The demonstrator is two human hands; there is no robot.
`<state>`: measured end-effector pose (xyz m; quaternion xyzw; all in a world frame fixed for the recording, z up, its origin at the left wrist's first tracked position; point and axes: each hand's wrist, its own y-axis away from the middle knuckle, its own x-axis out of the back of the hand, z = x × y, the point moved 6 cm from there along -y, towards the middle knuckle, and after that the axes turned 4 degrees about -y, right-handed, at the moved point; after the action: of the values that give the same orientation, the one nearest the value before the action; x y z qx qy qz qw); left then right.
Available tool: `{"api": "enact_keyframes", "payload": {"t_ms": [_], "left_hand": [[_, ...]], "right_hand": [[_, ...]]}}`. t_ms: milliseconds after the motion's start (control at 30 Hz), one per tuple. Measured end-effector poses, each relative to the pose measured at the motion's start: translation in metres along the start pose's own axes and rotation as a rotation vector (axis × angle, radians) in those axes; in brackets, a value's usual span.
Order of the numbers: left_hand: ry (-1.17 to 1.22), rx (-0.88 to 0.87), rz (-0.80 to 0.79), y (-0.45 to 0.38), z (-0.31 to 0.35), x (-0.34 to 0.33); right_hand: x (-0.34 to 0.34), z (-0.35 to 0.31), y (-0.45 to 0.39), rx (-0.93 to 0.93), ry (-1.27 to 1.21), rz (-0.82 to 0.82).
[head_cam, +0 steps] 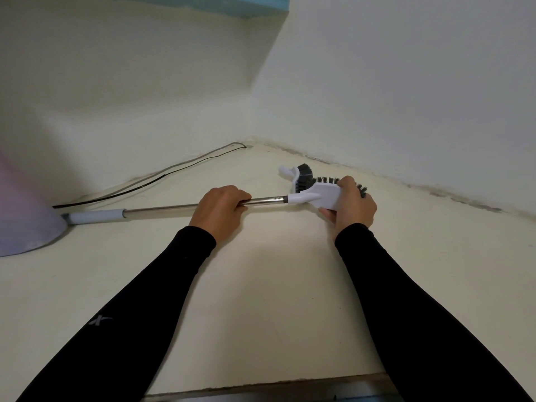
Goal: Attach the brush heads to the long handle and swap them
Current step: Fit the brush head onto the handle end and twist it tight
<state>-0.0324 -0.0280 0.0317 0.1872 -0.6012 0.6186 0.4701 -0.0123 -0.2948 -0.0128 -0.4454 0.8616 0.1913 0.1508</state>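
From the head view, my left hand (221,208) wraps the long steel handle (162,210); my right hand (351,205) clasps the white-backed, dark-bristled brush head (320,195) at its tip. A second curved brush head (301,176) lies just beyond. Twisting off-axis could jam the socket.

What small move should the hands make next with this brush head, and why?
Probably twist or push the brush head with the right hand while the left hand steadies the long handle: the head's socket already meets the handle's metal end, but whether it is locked cannot be told.
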Motion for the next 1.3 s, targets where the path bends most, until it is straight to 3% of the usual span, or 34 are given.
{"api": "enact_keyframes", "payload": {"t_ms": [567,900,1300], "left_hand": [[-0.094,-0.071,-0.169,0.004,0.001,-0.010],[0.060,0.038,0.017,0.003,-0.005,0.001],[0.040,0.052,0.010,0.003,-0.006,0.002]], "right_hand": [[0.000,0.000,-0.002,-0.009,-0.018,0.014],[0.000,0.000,0.000,-0.006,-0.018,0.005],[0.002,-0.002,-0.001,-0.010,-0.021,0.032]]}}
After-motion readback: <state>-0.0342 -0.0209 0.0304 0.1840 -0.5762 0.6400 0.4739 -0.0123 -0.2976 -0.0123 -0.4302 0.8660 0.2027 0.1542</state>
